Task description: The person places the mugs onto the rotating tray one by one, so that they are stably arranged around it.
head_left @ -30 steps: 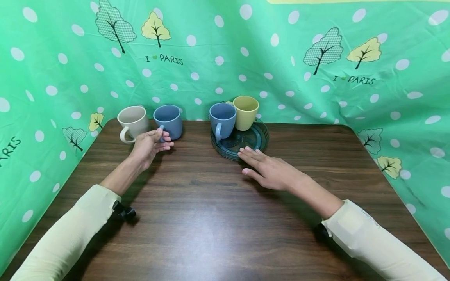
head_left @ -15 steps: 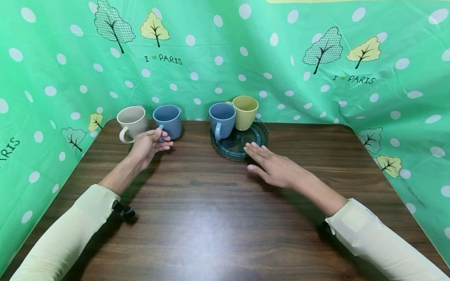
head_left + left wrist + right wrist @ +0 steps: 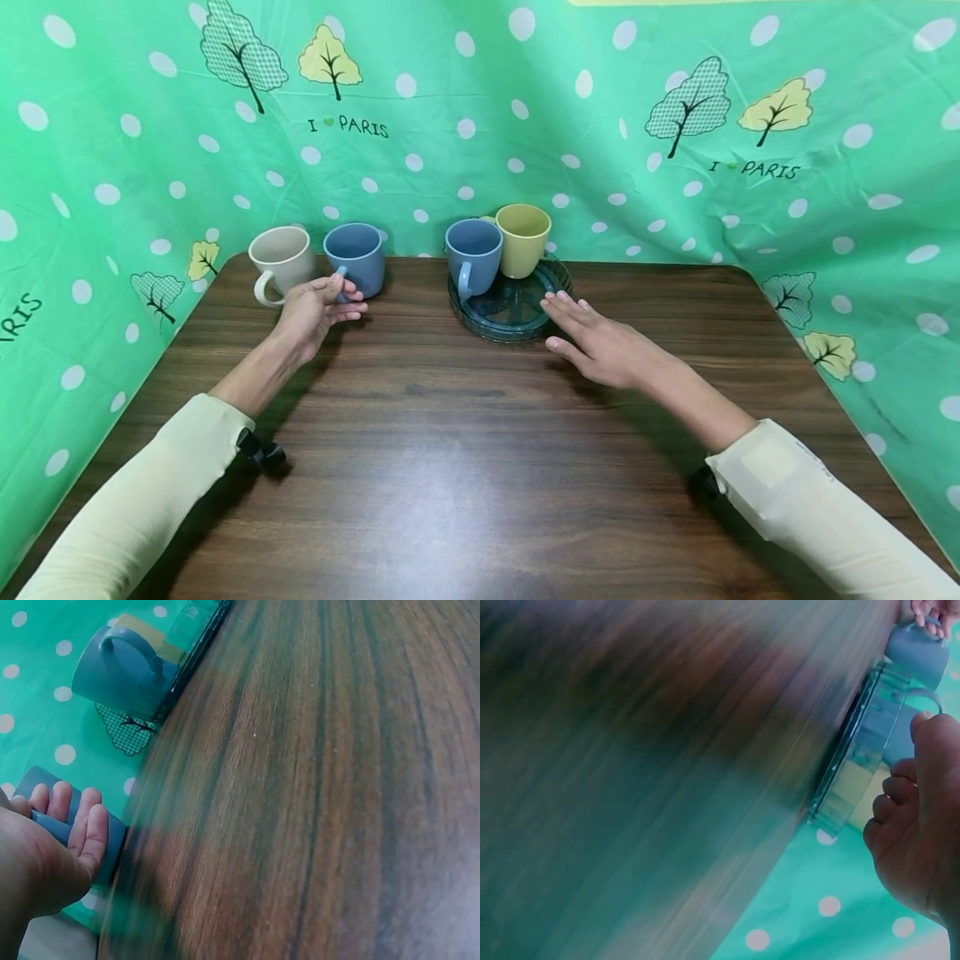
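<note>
At the back left of the table, a blue mug (image 3: 362,260) stands upright, its handle pinched between the thumb and fingers of my left hand (image 3: 313,318). The left wrist view shows those fingers curled at the handle (image 3: 51,825). My right hand (image 3: 611,348) holds nothing; its fingers are straight, close to the right front rim of a clear round tray (image 3: 491,332). Whether they touch the rim I cannot tell. On the tray stand a second blue mug (image 3: 483,248), handle toward the front, and a yellow mug (image 3: 528,237) behind it to the right.
Left of the gripped mug stands an off-white mug (image 3: 291,254), its handle facing front. A green printed cloth (image 3: 435,100) hangs right behind the table's back edge and along the sides. The dark wooden table (image 3: 420,475) stretches toward the front.
My right hand has moved to the right and slightly back, from the tray's front rim to its right front side. The left hand keeps its grip on the handle, nearly unmoved.
</note>
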`<state>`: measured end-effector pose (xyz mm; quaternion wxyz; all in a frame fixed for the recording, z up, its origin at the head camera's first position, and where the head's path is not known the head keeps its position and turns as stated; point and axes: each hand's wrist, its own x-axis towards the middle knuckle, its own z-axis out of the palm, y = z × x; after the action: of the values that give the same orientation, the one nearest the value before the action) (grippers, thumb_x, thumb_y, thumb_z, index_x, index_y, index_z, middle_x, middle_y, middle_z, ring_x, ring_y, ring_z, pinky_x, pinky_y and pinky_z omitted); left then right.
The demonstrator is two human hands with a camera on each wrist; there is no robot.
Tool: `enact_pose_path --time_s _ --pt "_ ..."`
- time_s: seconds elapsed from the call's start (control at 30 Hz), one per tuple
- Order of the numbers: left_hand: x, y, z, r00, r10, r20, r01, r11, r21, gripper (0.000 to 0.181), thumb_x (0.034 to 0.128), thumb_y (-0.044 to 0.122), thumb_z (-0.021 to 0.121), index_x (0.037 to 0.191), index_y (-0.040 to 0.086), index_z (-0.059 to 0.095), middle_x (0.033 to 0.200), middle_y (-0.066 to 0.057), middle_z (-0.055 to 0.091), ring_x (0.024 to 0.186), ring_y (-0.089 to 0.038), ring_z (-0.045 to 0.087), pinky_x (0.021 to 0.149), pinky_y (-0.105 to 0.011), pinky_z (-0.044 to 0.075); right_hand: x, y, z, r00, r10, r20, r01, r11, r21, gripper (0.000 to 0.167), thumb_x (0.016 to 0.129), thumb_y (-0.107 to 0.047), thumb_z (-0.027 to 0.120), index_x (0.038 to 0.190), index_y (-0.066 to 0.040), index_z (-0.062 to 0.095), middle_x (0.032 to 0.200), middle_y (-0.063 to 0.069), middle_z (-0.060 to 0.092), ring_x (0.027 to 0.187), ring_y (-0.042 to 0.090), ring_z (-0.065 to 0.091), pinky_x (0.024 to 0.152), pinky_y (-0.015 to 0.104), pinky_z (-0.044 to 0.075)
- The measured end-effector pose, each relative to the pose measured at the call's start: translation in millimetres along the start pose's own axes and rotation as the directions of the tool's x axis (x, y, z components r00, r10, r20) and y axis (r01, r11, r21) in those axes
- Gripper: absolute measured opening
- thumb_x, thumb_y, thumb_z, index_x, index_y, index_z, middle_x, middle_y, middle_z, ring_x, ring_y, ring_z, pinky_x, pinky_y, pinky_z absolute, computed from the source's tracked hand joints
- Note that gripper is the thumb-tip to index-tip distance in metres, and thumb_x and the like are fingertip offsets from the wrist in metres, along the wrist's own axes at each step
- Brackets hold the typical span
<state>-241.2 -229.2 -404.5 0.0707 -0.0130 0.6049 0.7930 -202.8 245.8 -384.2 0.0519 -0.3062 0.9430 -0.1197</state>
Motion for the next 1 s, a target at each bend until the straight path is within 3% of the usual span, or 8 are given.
enact_pose_path --time_s 0.5,1.0 --pt "-4.7 1.6 5.5 1.000 0.022 0.021 -0.022 1.000 -0.011 0.034 0.1188 0.027 0.054 0.100 0.007 0.074 0.094 -0.003 0.081 0.089 -0.017 0.086 0.088 -0.029 0.070 -3.3 30 -7 0.997 0.073 0.008 -0.073 0.997 0.011 0.069 0.124 -0.043 0.043 0.180 -0.007 0.025 0.189 0.020 0.020 0.177 0.041 0.017 0.144 0.064 0.021" --pt "-8.5 1.4 11.6 0.999 0.029 0.044 -0.028 0.999 -0.016 0.034 0.1190 0.026 0.055 0.100 0.007 0.075 0.095 -0.003 0.082 0.090 -0.017 0.086 0.088 -0.029 0.070 4.4 45 -10 0.995 0.100 0.026 -0.100 0.995 0.014 0.069 0.125 -0.044 0.039 0.180 -0.005 0.023 0.189 0.021 0.018 0.178 0.042 0.014 0.144 0.064 0.019"
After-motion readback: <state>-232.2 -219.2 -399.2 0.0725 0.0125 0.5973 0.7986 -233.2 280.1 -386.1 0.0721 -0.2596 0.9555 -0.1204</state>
